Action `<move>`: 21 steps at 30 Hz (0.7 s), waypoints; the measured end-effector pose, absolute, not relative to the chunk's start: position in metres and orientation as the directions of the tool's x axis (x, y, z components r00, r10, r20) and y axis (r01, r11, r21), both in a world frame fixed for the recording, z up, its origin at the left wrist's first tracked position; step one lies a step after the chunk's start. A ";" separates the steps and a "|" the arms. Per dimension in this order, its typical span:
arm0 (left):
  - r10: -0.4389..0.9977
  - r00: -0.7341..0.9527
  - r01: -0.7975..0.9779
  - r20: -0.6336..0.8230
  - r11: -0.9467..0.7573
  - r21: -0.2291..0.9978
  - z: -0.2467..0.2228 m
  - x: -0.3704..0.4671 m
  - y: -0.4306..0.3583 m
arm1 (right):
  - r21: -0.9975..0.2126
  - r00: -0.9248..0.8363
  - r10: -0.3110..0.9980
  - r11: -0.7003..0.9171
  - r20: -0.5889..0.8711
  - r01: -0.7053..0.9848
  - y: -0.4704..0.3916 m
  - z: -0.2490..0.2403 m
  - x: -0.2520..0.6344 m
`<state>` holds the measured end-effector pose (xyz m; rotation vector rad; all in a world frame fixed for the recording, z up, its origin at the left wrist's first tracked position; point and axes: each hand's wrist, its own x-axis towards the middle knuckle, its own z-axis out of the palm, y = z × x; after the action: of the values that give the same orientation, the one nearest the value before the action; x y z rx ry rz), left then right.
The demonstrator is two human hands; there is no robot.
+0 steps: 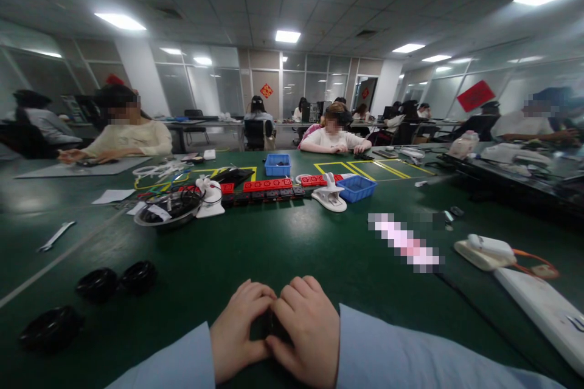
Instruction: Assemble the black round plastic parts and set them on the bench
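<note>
Close in front of me, my left hand (238, 329) and my right hand (311, 329) meet around a dark, glossy black object (261, 324). Their fingers curl over it from both sides and hide most of it, so its kind cannot be made out. My right hand covers its top and right side; the left grips its left side. On the green tabletop (191, 292) to the left lie three shiny black ring-shaped pieces: a near one (49, 329), a middle one (97, 284) and a farther one (139, 276).
A wrench (57, 237) lies at far left. Beyond stand a metal bowl (171, 216) of black parts, a row of red and black blocks (269, 187), a white clip (331, 194) and blue bins (358, 188). At right are a white earbud case (490, 247) and a white box (545, 316). Other people sit around.
</note>
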<state>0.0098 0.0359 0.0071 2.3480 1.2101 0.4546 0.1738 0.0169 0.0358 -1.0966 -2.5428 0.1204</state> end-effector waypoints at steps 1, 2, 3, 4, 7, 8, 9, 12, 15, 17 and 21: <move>0.826 0.558 0.675 0.078 -0.507 0.536 0.007 0.010 0.036 | -0.227 -0.646 0.706 0.707 0.290 0.670 0.017 0.038 0.174; 0.827 0.557 0.676 0.077 -0.505 0.537 0.008 0.010 0.036 | -0.233 -0.660 0.695 0.718 0.285 0.656 0.017 0.040 0.175; 0.828 0.555 0.676 0.079 -0.505 0.536 0.008 0.010 0.035 | -0.240 -0.671 0.686 0.727 0.282 0.643 0.016 0.041 0.175; 0.828 0.555 0.676 0.082 -0.506 0.535 0.008 0.010 0.035 | -0.247 -0.677 0.679 0.734 0.284 0.633 0.016 0.042 0.175; 0.823 0.561 0.672 0.091 -0.517 0.530 0.007 0.010 0.036 | -0.263 -0.695 0.657 0.754 0.292 0.603 0.016 0.042 0.175; 0.821 0.564 0.668 0.095 -0.520 0.531 0.007 0.009 0.036 | -0.268 -0.698 0.653 0.757 0.293 0.596 0.016 0.041 0.175; 0.818 0.566 0.663 0.099 -0.524 0.535 0.006 0.009 0.036 | -0.273 -0.700 0.650 0.759 0.295 0.591 0.016 0.041 0.175; 0.814 0.571 0.651 0.106 -0.528 0.545 0.004 0.008 0.038 | -0.297 -0.708 0.639 0.769 0.303 0.567 0.017 0.038 0.175; 0.807 0.579 0.646 0.115 -0.541 0.539 0.003 0.008 0.038 | -0.317 -0.724 0.603 0.795 0.333 0.517 0.019 0.034 0.176; 0.804 0.582 0.646 0.122 -0.548 0.531 0.003 0.008 0.037 | -0.318 -0.735 0.575 0.816 0.360 0.483 0.020 0.031 0.176; 0.801 0.585 0.638 0.131 -0.553 0.535 0.004 0.008 0.037 | -0.323 -0.751 0.528 0.846 0.397 0.424 0.025 0.023 0.176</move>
<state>0.0084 0.0366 0.0041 2.3822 1.1532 0.5062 0.1756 0.0248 0.0229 -0.6996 -2.5405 0.2922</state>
